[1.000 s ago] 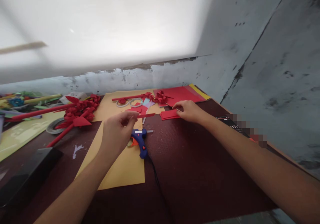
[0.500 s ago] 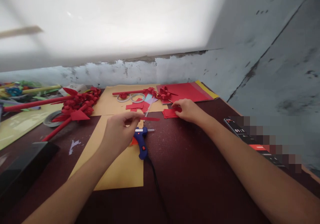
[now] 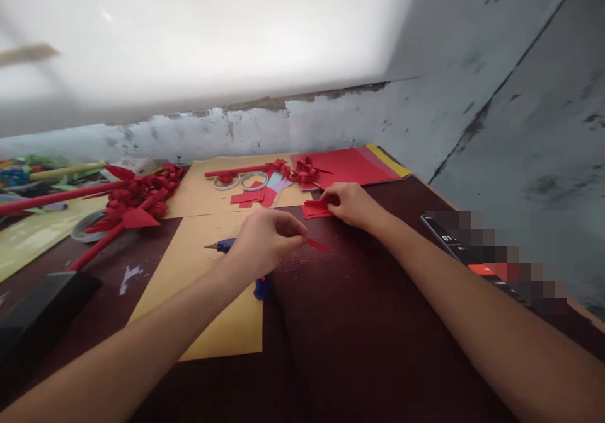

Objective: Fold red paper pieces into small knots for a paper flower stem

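Between the thumb and fingers of my left hand point(image 3: 269, 240) is a thin red paper strip point(image 3: 320, 245), its free end pointing right above the dark table. My right hand point(image 3: 352, 205) pinches the right end of a small stack of red paper pieces point(image 3: 314, 209) lying on the table. Under my left hand and wrist lies a blue glue gun point(image 3: 261, 287); its metal nozzle points left and much of its body is hidden. Beneath the gun is a yellow-tan paper sheet point(image 3: 222, 331).
Red paper flowers point(image 3: 142, 199) on red stems lie at left, by a tape roll point(image 3: 87, 226) and a black box point(image 3: 47, 309). Farther back are two more tape rolls point(image 3: 254, 181), loose red pieces point(image 3: 248, 197) and red sheets point(image 3: 352, 168). A phone point(image 3: 454, 246) rests at right.
My left hand has moved right with the red paper strip, now covering part of the glue gun. My right hand stays at the paper stack, whose pieces look slightly lifted and fanned.
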Tool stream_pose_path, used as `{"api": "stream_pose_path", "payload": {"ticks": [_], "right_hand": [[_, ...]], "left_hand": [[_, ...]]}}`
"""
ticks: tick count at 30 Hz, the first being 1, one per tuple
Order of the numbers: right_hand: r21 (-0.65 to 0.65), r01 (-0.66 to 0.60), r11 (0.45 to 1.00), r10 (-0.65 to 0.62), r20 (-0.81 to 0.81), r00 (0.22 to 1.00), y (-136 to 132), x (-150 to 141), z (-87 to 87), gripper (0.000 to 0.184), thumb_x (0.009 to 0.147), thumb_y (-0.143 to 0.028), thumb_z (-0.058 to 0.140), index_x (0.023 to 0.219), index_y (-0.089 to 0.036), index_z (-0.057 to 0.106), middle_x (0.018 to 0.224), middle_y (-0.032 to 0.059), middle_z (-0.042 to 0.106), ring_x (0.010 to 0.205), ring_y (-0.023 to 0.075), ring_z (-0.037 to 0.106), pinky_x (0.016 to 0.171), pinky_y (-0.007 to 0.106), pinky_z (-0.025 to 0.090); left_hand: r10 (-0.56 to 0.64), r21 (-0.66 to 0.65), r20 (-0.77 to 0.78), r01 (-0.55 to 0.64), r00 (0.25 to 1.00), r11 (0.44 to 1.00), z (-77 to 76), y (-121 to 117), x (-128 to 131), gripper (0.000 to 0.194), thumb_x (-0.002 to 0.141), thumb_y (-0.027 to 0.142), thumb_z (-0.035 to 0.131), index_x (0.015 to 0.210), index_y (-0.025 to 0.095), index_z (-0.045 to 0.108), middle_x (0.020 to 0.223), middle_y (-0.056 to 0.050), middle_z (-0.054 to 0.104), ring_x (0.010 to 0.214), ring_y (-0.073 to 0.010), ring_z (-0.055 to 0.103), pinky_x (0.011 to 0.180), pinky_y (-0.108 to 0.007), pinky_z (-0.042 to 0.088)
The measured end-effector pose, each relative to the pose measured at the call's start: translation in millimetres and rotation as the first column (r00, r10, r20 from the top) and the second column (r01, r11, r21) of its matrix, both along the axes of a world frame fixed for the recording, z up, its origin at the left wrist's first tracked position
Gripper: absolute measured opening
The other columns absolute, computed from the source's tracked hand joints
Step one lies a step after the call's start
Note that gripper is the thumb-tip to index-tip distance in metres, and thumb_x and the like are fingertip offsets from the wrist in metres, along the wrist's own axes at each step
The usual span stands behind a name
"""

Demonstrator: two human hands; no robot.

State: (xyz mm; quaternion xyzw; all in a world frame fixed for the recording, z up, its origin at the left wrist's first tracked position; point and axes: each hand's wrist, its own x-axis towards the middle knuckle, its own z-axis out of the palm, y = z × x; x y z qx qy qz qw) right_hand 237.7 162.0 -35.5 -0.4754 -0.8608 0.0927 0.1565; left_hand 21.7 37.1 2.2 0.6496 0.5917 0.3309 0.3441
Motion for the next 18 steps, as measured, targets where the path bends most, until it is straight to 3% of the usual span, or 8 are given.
{"api": "stream_pose_path", "payload": {"ticks": [4,7,10,14,18], "right_hand": [[0.004,0.01,1.0,-0.01,-0.021,1.0,0.5,-0.8,-1.6,0.017,0.102,-0.032,0.069,0.108,-0.017,0.074,0.111,0.0068,0.077,0.101,0.0211,0.073,0.096,0.044,0.059],[0.015,0.019,1.0,-0.018,-0.043,0.999,0.7,-0.3,-1.9,0.012,0.096,-0.018,0.072,0.106,-0.016,0.078,0.108,0.0083,0.08,0.1,0.0225,0.075,0.097,0.041,0.058],[0.026,0.026,0.999,-0.024,-0.066,0.998,0.5,0.5,-2.4,0.024,0.089,-0.006,0.068,0.106,-0.016,0.082,0.108,0.0106,0.083,0.101,0.0253,0.077,0.096,0.036,0.057],[0.031,0.025,0.999,-0.022,-0.085,0.996,0.4,0.1,-2.9,0.029,0.087,-0.005,0.065,0.107,-0.016,0.083,0.107,0.0109,0.083,0.1,0.0261,0.077,0.094,0.034,0.057],[0.032,0.011,0.999,-0.009,-0.08,0.997,-0.6,-3.2,-0.2,0.03,0.084,-0.002,0.065,0.106,-0.01,0.083,0.107,0.0144,0.083,0.1,0.0283,0.077,0.094,0.035,0.056]], "left_hand": [[0.007,-0.001,-0.031,-0.007,0.999,1.0,-7.2,11.3,11.2,0.005,0.074,0.022,0.079,0.07,0.021,0.077,0.065,-0.002,0.076,0.06,-0.0182,0.068,0.055,-0.028,0.046],[-0.02,0.01,-0.061,0.02,0.998,1.0,-7.3,19.2,16.6,0.008,0.075,0.019,0.078,0.068,0.02,0.073,0.063,-0.001,0.073,0.059,-0.0172,0.067,0.054,-0.027,0.045],[-0.082,0.016,-0.121,0.084,0.989,0.996,-5.1,26.7,18.0,0.008,0.075,0.013,0.075,0.071,0.02,0.075,0.066,-0.002,0.075,0.063,-0.0179,0.07,0.058,-0.027,0.048],[-0.157,0.058,-0.271,0.179,0.95,0.982,-3.9,34.7,15.4,0.014,0.073,0.009,0.073,0.07,0.021,0.079,0.071,-0.005,0.076,0.068,-0.0224,0.069,0.067,-0.034,0.05],[-0.15,0.117,-0.364,0.205,0.919,0.972,-3.5,36.9,11.0,0.013,0.07,0.009,0.075,0.066,0.021,0.078,0.086,-0.012,0.077,0.084,-0.0302,0.068,0.078,-0.042,0.048]]}}
